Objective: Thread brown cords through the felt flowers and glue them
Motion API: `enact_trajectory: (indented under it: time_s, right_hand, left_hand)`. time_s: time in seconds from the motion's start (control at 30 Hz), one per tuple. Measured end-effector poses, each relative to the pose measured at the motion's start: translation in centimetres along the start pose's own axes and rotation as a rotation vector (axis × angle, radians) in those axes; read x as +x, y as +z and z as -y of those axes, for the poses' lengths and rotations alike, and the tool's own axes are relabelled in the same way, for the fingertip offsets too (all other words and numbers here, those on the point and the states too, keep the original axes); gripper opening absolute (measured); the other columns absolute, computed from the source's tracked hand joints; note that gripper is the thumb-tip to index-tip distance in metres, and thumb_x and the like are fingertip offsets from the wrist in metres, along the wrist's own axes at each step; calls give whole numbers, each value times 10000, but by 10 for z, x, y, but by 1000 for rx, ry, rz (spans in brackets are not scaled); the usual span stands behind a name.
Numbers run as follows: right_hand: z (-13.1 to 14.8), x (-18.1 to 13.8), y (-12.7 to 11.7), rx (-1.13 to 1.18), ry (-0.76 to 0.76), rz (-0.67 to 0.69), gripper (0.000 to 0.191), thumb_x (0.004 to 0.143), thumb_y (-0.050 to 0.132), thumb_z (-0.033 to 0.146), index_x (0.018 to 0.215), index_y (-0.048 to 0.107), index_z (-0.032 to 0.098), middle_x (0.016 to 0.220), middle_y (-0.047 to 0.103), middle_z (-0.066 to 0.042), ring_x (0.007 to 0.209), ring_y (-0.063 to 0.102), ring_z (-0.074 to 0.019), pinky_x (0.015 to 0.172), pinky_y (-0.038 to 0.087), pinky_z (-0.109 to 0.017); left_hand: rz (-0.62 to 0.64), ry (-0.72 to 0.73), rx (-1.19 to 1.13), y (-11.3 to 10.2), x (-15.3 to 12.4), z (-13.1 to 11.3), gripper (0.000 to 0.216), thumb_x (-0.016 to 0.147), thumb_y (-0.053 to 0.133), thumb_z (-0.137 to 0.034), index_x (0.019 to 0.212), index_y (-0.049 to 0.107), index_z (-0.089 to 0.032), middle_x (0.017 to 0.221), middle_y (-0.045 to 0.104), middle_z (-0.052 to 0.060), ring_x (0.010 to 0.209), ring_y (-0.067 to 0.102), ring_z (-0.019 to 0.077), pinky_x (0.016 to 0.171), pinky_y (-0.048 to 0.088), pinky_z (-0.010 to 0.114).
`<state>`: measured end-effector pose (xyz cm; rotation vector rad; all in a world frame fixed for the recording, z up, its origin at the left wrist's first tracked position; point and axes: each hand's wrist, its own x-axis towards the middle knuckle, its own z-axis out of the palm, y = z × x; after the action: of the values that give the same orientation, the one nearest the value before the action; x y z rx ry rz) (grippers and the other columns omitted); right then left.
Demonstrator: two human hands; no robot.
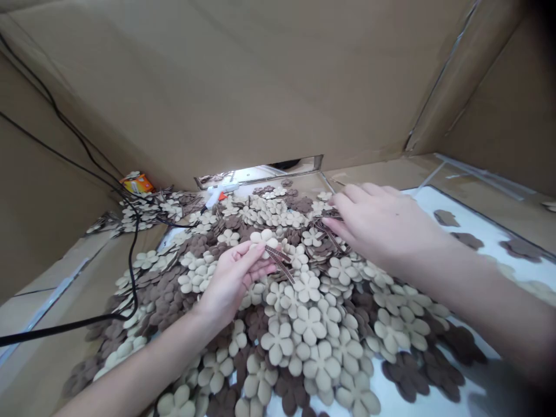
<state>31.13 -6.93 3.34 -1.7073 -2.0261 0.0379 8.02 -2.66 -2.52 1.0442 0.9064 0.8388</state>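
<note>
Your L hand (pixel 237 272) was over the middle of the wide heap of beige and brown five-petal flowers (pixel 308 324), of soft, felt-like cloth. It was grasping: thumb and fingers pinched one beige flower with rounded petals (pixel 263 238), raised just above the heap. A thin dark-brown ribbon with pale lines (pixel 283 269) came out beside this flower, two tails pointing down toward the heap; I cannot tell if it was attached or only held w/ the flower.

Your R hand (pixel 369 217) was at the far right part of the heap, fingers bent over a loose bunch of dark-brown striped ribbon pcs (pixel 332 237). It touched this bunch, or nearly; b/c the fingers covered the place, I cannot tell if it grasped any pc.

IMO the step in hand was selecting by the R hand, while the L hand held its flower ready. The next move prob. called for a fine pinch on one ribbon pc only, as the bunch looked tangled, and for a steady L hand, so the two tails did not twist.

At the far edge of the heap lay a white plastic tool w/ an orange trigger (pixel 216 197), prob. a glue gun. A black cable (pixel 134 255) ran along the heap's left side, well apart from both hands.
</note>
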Motion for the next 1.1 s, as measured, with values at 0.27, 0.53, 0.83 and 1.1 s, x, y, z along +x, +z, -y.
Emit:
enact_trajectory:
  time_s: [0.27,0.53,0.83,1.1]
  right_hand:
    - [8,13,41,461,-232,374,281,894,472,379,1002,653,193,1026,656,-71,935,592,-214,828,427,-339]
    - [5,14,42,616,-139,485,215,849,510,341,880,647,178,899,670,-17,794,579,-158,693,410,-260]
    - [-4,17,49,606,-52,583,294,821,519,443,859,649,183,798,645,1,678,516,-128,571,353,-228]
    - [-1,16,48,621,-70,598,236,818,528,385,840,636,178,780,635,15,651,506,-103,558,351,-209]
  left_hand:
    - [-41,-58,-103,-2,3,-1,50,797,677,-190,804,715,-157,849,717,27,786,663,109,775,573,233]
    - [-29,-127,-123,-2,6,-1,117,845,607,-129,802,716,-116,823,726,55,710,676,98,715,591,197]
    - [-126,-143,-141,-2,8,0,123,836,594,-64,790,703,-97,745,708,47,639,668,83,665,599,187]
    - [-81,-53,-69,-2,3,-1,51,778,686,-133,820,707,-113,814,714,44,684,661,88,649,595,175]
